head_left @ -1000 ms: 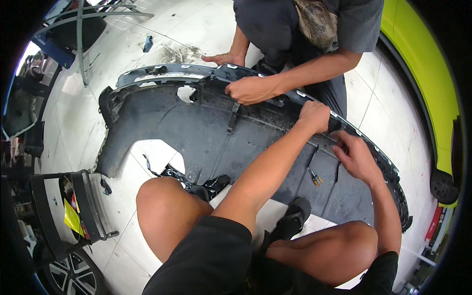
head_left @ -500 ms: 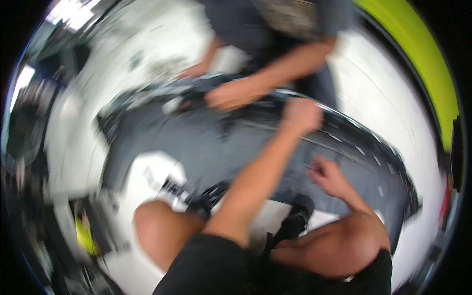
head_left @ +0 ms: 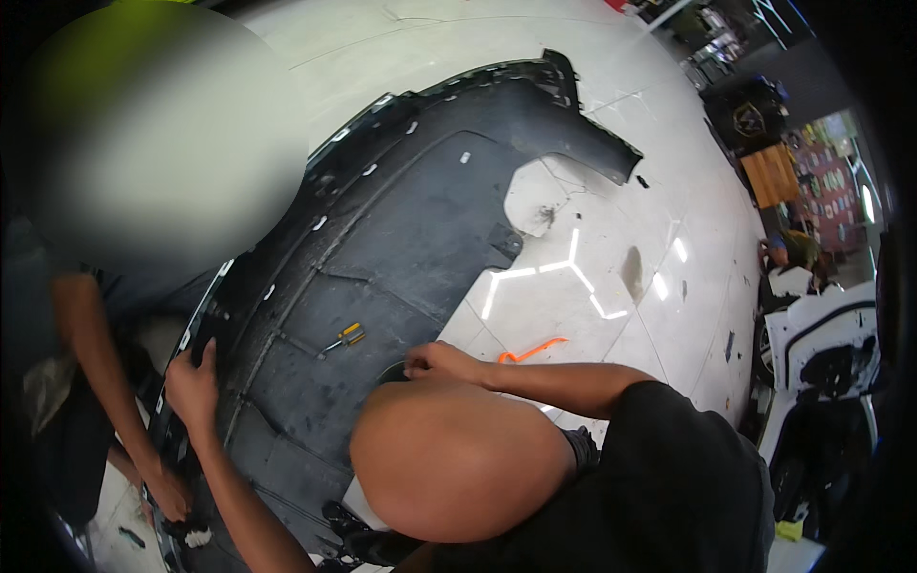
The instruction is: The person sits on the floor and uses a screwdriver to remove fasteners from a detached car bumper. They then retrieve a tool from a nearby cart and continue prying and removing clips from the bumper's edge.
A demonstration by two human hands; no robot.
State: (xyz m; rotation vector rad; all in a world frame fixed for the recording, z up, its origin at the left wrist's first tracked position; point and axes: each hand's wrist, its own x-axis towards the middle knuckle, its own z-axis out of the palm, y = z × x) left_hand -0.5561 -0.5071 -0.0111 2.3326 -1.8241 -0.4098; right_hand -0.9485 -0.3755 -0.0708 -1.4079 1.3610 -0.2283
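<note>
A large black car bumper cover lies with its hollow inner side up on the floor. At its rim, my left hand has its fingers closed over the edge, thumb raised. Beside my bent knee, my right hand is closed with curled fingers. Whatever those fingers hold, if anything, is hidden. Two yellow-handled screwdrivers rest inside the bumper cover, between my hands. An orange hooked pry tool lies on the floor past my right wrist.
At the left, a co-worker's hand reaches to the same rim, nearer than my left hand. White light-coloured clips line the rim. A wooden box and a white car panel stand at the right. Small debris dots the tiled floor.
My view has swung sharply to the right, putting the co-worker at the left. Both my hands stay at the bumper cover; the right is now beside my knee.
</note>
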